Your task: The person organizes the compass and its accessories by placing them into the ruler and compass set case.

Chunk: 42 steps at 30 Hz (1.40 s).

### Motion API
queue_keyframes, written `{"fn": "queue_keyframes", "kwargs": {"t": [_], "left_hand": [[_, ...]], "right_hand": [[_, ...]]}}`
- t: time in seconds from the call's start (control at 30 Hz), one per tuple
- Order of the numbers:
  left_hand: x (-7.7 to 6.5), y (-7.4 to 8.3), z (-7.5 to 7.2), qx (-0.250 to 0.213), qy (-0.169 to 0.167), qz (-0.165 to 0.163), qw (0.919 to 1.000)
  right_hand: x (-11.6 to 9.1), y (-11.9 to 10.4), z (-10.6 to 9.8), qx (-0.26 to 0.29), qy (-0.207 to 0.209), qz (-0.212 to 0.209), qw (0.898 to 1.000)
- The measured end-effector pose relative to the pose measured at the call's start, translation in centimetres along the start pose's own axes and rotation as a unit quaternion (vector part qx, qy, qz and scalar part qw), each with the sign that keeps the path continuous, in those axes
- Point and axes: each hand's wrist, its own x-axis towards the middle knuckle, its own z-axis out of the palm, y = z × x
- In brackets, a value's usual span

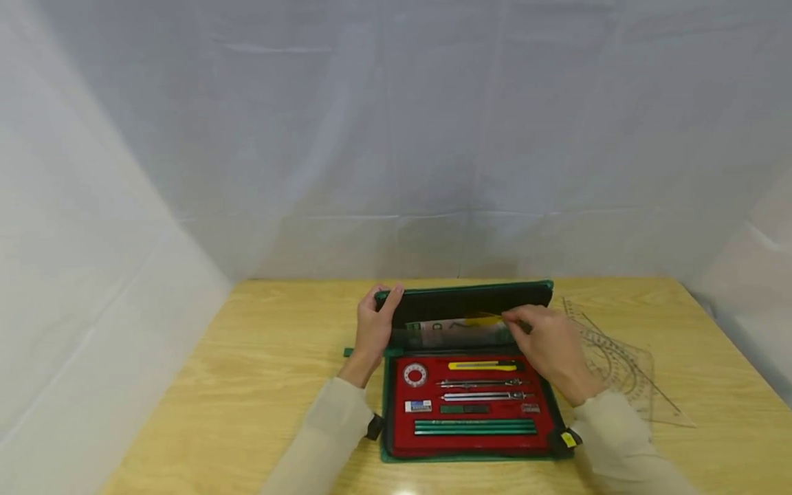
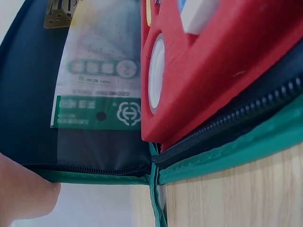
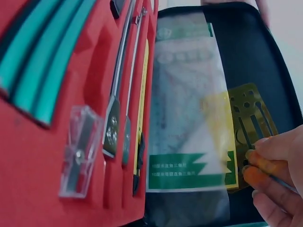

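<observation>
A green zip case (image 1: pixel 386 440) lies unfolded, its dark lid (image 1: pixel 458 300) tilted up behind the red tray (image 1: pixel 427 445). My left hand (image 1: pixel 375 331) grips the lid's upper left corner, thumb on the inner side. With thumb and fingertips, my right hand (image 1: pixel 552 347) pinches a yellow, brass-like drawing template (image 3: pixel 248 111) at the lid's right side. Part of that template sits behind the lid's see-through pocket, beside a clear printed plastic sleeve (image 3: pixel 189 99). Slots and small shapes are cut through the template.
In the tray lie green pencils (image 1: pixel 475 427), a yellow cutter (image 1: pixel 482 366), compasses (image 1: pixel 482 397), an eraser (image 1: pixel 418 406), a sharpener (image 3: pixel 79 153) and a round white disc (image 1: pixel 415 375). Clear set squares with a protractor scale (image 1: pixel 643 364) lie right of the case on the wooden table (image 1: pixel 272 371).
</observation>
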Motion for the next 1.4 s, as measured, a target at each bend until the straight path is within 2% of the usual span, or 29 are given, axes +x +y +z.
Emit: {"fn": "queue_keyframes", "kwargs": {"t": [0.13, 0.27, 0.43, 0.67, 0.77, 1.03, 1.23, 1.33, 1.4], "left_hand": [[0.1, 0.2, -0.1, -0.006, -0.003, -0.009, 0.9999], [0.3, 0.4, -0.4, -0.011, -0.007, -0.012, 0.9998], [0.3, 0.3, -0.4, -0.01, -0.012, -0.014, 0.9998], [0.1, 0.2, -0.2, -0.013, -0.007, -0.017, 0.9998], [0.2, 0.3, -0.3, -0.014, -0.01, -0.022, 0.9996], [0.2, 0.6, -0.4, -0.017, -0.014, -0.028, 0.9994], [0.4, 0.3, -0.1, -0.012, -0.016, -0.022, 0.9996], [0.5, 0.3, -0.1, -0.012, -0.017, -0.032, 0.9993], [0.6, 0.3, -0.2, -0.013, -0.018, -0.043, 0.9988]], "right_hand": [[0.2, -0.5, 0.3, -0.002, -0.007, 0.01, 1.0], [0.9, -1.3, 0.6, -0.008, -0.04, 0.016, 0.999], [1.5, -2.0, 1.6, 0.017, -0.071, 0.009, 0.997], [0.5, -2.2, 3.2, 0.021, -0.027, -0.024, 0.999], [0.4, -2.3, 3.2, 0.013, -0.031, -0.033, 0.999], [0.9, -2.8, 2.0, 0.015, -0.102, -0.011, 0.995], [1.0, -3.0, 0.9, -0.021, -0.193, -0.005, 0.981], [0.8, -2.9, 0.5, 0.011, -0.216, 0.003, 0.976], [0.5, -2.7, 0.2, 0.043, -0.203, -0.002, 0.978]]}}
